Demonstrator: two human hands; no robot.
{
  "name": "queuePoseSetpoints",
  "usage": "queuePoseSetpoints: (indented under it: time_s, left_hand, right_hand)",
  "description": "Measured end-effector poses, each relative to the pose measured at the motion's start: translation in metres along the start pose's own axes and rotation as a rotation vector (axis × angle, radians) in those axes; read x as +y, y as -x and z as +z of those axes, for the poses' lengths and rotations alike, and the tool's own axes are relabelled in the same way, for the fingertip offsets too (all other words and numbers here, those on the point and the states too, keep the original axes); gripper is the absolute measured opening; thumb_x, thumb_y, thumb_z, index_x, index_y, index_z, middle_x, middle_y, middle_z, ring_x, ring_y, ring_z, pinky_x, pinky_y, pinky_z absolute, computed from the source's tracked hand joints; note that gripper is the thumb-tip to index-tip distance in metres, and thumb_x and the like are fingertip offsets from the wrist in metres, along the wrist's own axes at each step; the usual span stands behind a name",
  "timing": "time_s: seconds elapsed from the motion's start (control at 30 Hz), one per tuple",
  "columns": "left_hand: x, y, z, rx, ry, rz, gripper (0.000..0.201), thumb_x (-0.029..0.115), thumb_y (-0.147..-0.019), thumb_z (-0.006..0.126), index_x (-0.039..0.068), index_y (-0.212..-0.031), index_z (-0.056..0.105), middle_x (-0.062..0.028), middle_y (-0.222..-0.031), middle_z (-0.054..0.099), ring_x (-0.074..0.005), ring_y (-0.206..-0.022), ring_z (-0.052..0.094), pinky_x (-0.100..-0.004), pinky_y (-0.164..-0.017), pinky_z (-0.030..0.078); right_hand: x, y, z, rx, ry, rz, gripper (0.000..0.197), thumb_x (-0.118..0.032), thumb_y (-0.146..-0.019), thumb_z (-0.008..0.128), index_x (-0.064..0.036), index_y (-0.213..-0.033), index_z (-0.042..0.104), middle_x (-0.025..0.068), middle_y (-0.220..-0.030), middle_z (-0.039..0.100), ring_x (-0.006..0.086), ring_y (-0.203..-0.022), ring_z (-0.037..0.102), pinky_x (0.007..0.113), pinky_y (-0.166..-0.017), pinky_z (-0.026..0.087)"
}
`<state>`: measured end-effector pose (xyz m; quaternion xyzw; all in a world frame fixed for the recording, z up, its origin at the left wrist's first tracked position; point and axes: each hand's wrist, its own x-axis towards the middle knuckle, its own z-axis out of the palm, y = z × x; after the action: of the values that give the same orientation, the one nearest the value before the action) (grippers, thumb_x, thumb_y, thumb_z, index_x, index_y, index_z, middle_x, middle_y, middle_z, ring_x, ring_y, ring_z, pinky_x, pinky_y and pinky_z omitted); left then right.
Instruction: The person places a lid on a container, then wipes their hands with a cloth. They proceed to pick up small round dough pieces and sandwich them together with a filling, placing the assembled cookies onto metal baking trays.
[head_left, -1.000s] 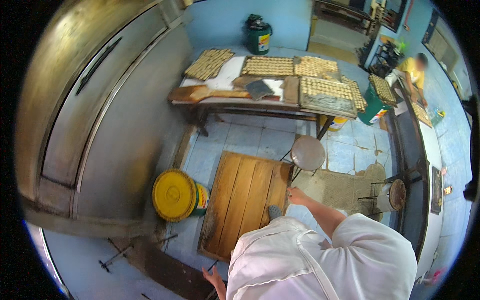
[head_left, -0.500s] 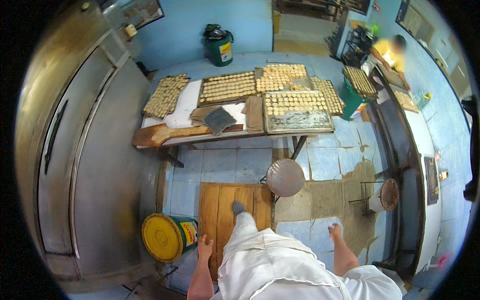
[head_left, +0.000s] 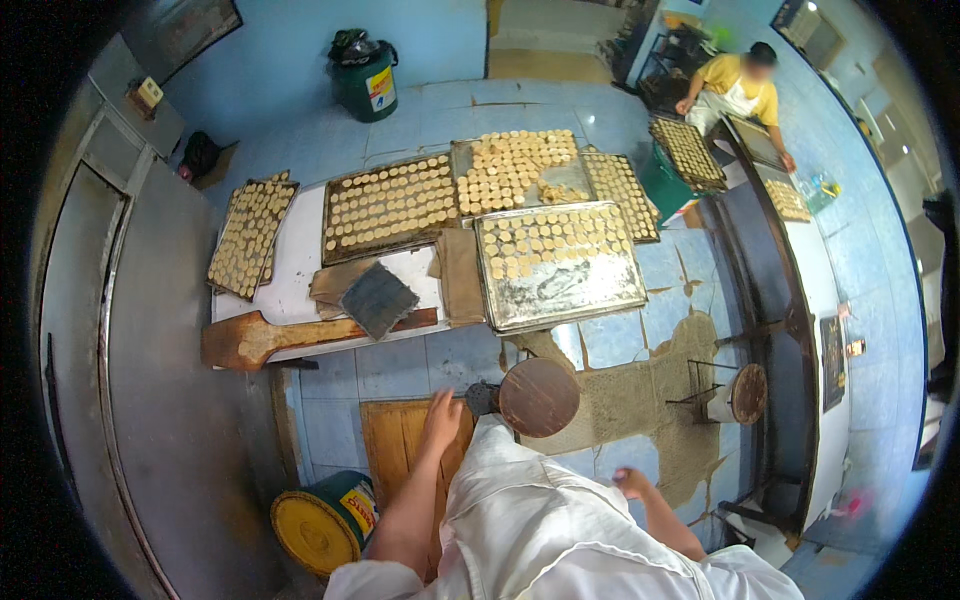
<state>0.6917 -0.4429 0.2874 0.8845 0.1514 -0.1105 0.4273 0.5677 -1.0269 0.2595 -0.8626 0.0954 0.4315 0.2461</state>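
Note:
My left hand (head_left: 440,423) is stretched forward over the wooden floor board (head_left: 400,430), short of the table's front edge. Its fingers look loosely apart, and nothing is in them. Right of it stands a round brown stool (head_left: 539,398). My right hand (head_left: 632,484) hangs low beside my white apron (head_left: 540,500), empty, its fingers loosely bent. Ahead on the table (head_left: 400,347) lies a metal tray (head_left: 560,295) with rows of small round biscuits on its far half. Left of that tray are a dark cloth pad (head_left: 380,300), brown cloths (head_left: 461,275) and a wooden peel (head_left: 240,340).
More biscuit trays (head_left: 390,208) cover the table's far side. A yellow-lidded bucket (head_left: 310,530) stands at my left, near a large metal cabinet (head_left: 180,400). At right is a long counter (head_left: 815,400), with another stool (head_left: 748,393). A person (head_left: 745,90) works behind it.
I have moved forward, so the table and stool are closer. My left hand has swung forward and up. The person at the far right has straightened and now shows more fully.

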Motion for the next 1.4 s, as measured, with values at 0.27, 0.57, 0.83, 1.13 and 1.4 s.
queuePoseSetpoints:
  time_s: [0.27,0.57,0.83,1.13,1.4]
  left_hand:
    - [0.113,-0.248,-0.039,0.137,-0.260,0.261,0.052,0.026,-0.111,0.055,0.010,-0.160,0.049,-0.0197,-0.172,0.034,-0.0390,-0.161,0.028,-0.0520,-0.128,0.032]
    - [0.081,-0.284,0.018,0.291,-0.495,0.139,0.056,0.013,-0.106,0.054,0.016,-0.162,0.047,-0.0117,-0.175,0.029,-0.0330,-0.164,0.021,-0.0527,-0.132,0.023]
    - [0.071,-0.248,0.063,0.594,-0.463,0.090,0.062,0.003,-0.095,0.057,0.016,-0.155,0.057,-0.0111,-0.170,0.041,-0.0330,-0.159,0.035,-0.0500,-0.130,0.027]
    - [0.062,-0.255,0.063,0.695,-0.498,0.140,0.057,0.008,-0.091,0.055,0.013,-0.147,0.066,-0.0136,-0.163,0.051,-0.0353,-0.153,0.044,-0.0516,-0.125,0.033]
    - [0.032,-0.262,0.083,0.824,-0.533,0.232,0.051,0.017,-0.094,0.048,0.009,-0.139,0.070,-0.0166,-0.157,0.058,-0.0386,-0.148,0.051,-0.0523,-0.120,0.037]
  right_hand:
    - [-0.243,-0.097,-0.169,0.391,-0.493,-0.276,0.039,-0.019,-0.103,0.070,-0.0010,-0.137,0.066,0.0182,-0.111,0.077,0.0255,-0.092,0.077,0.038,-0.079,0.059]
    - [-0.331,-0.140,-0.203,-0.036,0.295,-0.568,0.045,-0.026,-0.105,0.066,-0.0112,-0.147,0.061,0.0202,-0.130,0.071,0.0443,-0.109,0.071,0.051,-0.092,0.058]
    - [-0.430,-0.271,-0.294,-0.229,0.643,-1.051,0.044,-0.036,-0.107,0.063,-0.0123,-0.145,0.064,0.0181,-0.128,0.073,0.0425,-0.106,0.072,0.050,-0.090,0.060]
    - [-0.627,-0.382,-0.292,0.438,0.570,-1.376,0.028,-0.018,-0.092,0.072,-0.0051,-0.117,0.075,0.0158,-0.117,0.072,0.0375,-0.117,0.066,0.050,-0.088,0.060]
    - [-0.695,-0.437,-0.222,0.613,0.808,-1.106,0.020,-0.016,-0.090,0.069,-0.0125,-0.100,0.085,0.0110,-0.105,0.081,0.0314,-0.120,0.068,0.049,-0.097,0.053]
